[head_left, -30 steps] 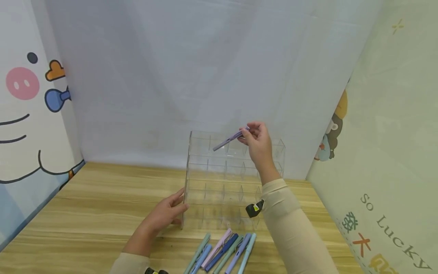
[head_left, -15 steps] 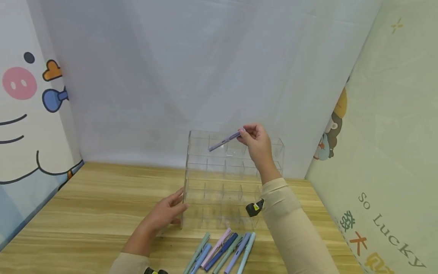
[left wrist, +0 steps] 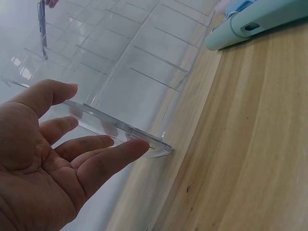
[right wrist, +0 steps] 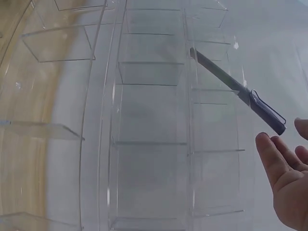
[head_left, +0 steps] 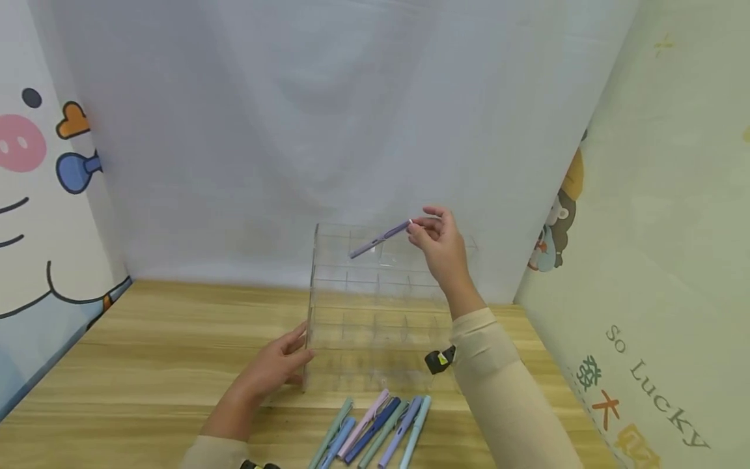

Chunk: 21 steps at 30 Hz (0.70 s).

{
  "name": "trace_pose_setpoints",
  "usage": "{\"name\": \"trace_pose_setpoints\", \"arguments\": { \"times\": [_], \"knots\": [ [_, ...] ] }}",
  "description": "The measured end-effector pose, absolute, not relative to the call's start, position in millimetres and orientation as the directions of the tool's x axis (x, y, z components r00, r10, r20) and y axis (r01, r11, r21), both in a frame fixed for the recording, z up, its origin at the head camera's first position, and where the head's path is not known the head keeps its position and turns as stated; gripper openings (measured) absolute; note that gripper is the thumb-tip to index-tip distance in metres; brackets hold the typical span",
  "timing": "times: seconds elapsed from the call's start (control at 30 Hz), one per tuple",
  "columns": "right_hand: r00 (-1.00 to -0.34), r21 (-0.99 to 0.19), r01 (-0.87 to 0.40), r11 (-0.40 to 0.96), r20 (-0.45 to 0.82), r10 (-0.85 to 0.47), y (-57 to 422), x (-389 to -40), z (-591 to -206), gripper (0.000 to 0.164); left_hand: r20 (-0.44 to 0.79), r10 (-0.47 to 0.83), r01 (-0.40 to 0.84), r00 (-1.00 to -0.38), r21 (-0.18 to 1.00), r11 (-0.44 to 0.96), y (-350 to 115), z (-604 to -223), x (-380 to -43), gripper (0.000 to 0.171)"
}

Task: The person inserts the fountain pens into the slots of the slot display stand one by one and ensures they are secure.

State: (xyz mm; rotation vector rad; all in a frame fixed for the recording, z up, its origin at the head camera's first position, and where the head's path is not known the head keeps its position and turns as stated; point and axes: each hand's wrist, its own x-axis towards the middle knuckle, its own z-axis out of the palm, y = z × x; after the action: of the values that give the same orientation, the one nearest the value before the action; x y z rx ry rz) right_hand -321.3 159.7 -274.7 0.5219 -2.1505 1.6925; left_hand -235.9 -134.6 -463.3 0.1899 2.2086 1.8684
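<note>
Clock directions as seen in the head view. Backdrop (head_left: 281, 150): pale grey cloth, at 12 o'clock. Table (head_left: 187, 339): wood-grain top. Rack (head_left: 363, 283): clear, tiered, divided into cells, standing upright on the table, centre. Right hand (head_left: 443, 251): between 1 and 2 o'clock of the rack's middle, at the top tier; fingers fairly straight, a moderate gap between thumb and index finger, best seen in the right wrist view. Left hand (head_left: 272, 368): at the rack's 8 o'clock; fingers spaced apart, loosely extended, at the side wall; how firmly they bear on it cannot be told. Seven pens (head_left: 373, 430): lying on the table at the rack's 6 o'clock, toward 4 o'clock from the left hand; left to right green, blue, pink, navy, green, purple, pale blue; far ends slanted toward 1 o'clock. Upper pen (head_left: 381, 239): one, purple, clipped, at the top tier; clip end toward 2 o'clock, just beside the right fingertips, body running from them toward 8 o'clock; thumb apart from it in the right wrist view, contact with the index finger uncertain; whether the pen rests on the rack, not discernible.
</note>
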Motion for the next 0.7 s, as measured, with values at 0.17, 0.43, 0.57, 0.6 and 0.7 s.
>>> {"name": "trace_pose_setpoints", "arguments": {
  "times": [0.17,0.43,0.57,0.6,0.7],
  "knots": [
    [-0.843,-0.779,-0.535,0.328,0.521,-0.137,178.5,-301.5,-273.5,0.052,-0.084,0.269,-0.036,-0.959,0.983,0.18,-137.2,-461.3,-235.2,0.072],
    [-0.8,-0.553,-0.592,0.587,0.489,-0.346,217.7,-265.6,-292.8,0.051,-0.096,0.29,-0.05,-0.952,0.986,0.16,-137.0,-462.4,-234.4,0.078],
    [-0.796,-0.466,-0.602,0.648,0.416,-0.44,230.5,-247.1,-308.2,0.052,-0.09,0.3,-0.042,-0.95,0.986,0.161,-137.7,-462.0,-234.8,0.079],
    [-0.788,-0.445,-0.613,0.653,0.401,-0.467,233.2,-243.2,-313.0,0.051,-0.087,0.303,-0.038,-0.949,0.986,0.162,-137.9,-461.8,-235.1,0.079],
    [-0.772,-0.41,-0.636,0.654,0.342,-0.536,238.6,-231.1,-326.9,0.051,-0.079,0.303,-0.027,-0.95,0.985,0.173,-138.5,-460.9,-236.1,0.079]
  ]
}}
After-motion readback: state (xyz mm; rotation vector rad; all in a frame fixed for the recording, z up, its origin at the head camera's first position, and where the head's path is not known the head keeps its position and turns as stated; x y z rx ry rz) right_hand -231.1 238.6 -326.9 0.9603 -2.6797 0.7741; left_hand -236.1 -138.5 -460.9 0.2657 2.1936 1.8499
